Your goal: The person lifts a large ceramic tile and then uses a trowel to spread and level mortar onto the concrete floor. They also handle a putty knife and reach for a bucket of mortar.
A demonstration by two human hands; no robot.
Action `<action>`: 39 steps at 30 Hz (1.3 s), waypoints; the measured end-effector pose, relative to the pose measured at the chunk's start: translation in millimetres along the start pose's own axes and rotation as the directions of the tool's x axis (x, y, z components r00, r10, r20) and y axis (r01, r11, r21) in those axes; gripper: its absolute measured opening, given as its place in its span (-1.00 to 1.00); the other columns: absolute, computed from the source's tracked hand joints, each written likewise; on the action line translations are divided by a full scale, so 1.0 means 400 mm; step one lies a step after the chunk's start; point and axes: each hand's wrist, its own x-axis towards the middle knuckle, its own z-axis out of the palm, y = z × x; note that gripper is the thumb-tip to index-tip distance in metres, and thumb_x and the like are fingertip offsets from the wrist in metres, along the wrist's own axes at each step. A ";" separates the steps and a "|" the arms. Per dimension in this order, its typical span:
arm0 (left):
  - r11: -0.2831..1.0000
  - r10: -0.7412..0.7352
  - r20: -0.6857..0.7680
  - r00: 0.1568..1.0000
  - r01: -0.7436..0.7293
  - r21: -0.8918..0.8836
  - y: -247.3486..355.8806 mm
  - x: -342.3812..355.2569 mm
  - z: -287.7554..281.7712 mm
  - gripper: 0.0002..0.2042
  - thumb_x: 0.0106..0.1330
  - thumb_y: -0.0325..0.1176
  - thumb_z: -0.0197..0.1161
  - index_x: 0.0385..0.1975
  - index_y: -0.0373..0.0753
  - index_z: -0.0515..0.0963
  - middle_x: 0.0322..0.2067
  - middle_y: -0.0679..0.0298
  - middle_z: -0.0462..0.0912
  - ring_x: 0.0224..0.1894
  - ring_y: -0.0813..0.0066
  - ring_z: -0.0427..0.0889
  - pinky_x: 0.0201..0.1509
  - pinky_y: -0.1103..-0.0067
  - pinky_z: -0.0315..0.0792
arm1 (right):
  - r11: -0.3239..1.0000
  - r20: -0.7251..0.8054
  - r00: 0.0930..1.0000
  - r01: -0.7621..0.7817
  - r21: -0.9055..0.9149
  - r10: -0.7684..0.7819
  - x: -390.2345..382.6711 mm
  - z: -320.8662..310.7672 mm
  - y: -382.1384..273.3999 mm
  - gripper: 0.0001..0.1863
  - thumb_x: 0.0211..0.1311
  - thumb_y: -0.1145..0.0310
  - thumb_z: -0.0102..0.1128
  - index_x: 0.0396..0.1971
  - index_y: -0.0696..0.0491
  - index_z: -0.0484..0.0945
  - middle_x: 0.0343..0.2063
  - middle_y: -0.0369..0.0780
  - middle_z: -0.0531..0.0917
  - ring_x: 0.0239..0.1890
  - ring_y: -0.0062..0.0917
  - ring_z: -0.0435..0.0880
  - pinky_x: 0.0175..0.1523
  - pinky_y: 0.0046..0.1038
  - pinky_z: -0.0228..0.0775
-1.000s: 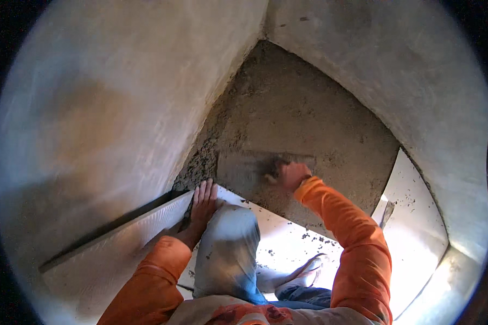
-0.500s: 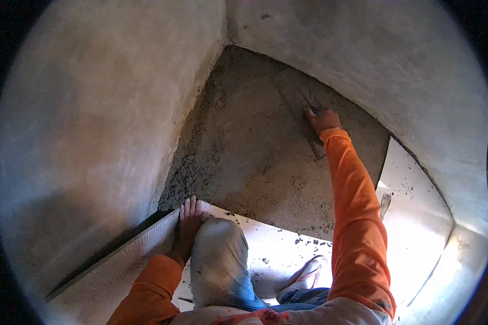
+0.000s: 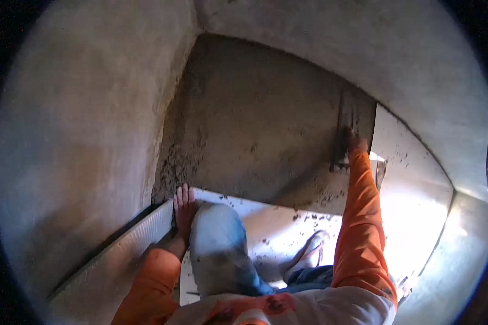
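My right hand (image 3: 358,142) grips a long, dark, flat plastering trowel (image 3: 340,150). The trowel lies on the grey mortar bed (image 3: 244,119), near its right edge beside a pale floor tile (image 3: 404,149). The mortar looks smooth through the middle and crumbly along the left wall. My left hand (image 3: 184,208) is open, fingers stretched out, next to my bent knee. It rests at the top corner of a tile with a ridged face (image 3: 138,235), propped along the left wall; the palm's exact contact is hidden.
Pale tiles (image 3: 260,216) with scattered mortar crumbs lie under my sandalled foot (image 3: 313,249). Bare plastered walls (image 3: 92,119) close in on the left and far side. A small flat piece (image 3: 381,174) lies at the right tile's edge.
My right hand has swept the trowel rightward and slightly nearer, to the mortar's right edge. The left hand stays at the tile corner. The view has shifted a little.
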 end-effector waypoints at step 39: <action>0.999 -0.035 0.031 0.999 0.036 -0.013 -0.021 -0.028 0.018 -0.59 0.32 -0.22 -0.06 0.13 -0.19 0.21 0.20 0.16 0.26 0.26 0.14 0.21 0.28 0.21 0.13 | 0.636 0.451 0.597 0.768 -0.080 -0.664 -0.467 -0.153 -0.069 -0.48 0.15 0.02 0.15 -0.09 0.16 0.43 -0.48 -0.08 0.67 -0.42 -0.28 0.69 -0.34 -0.40 0.52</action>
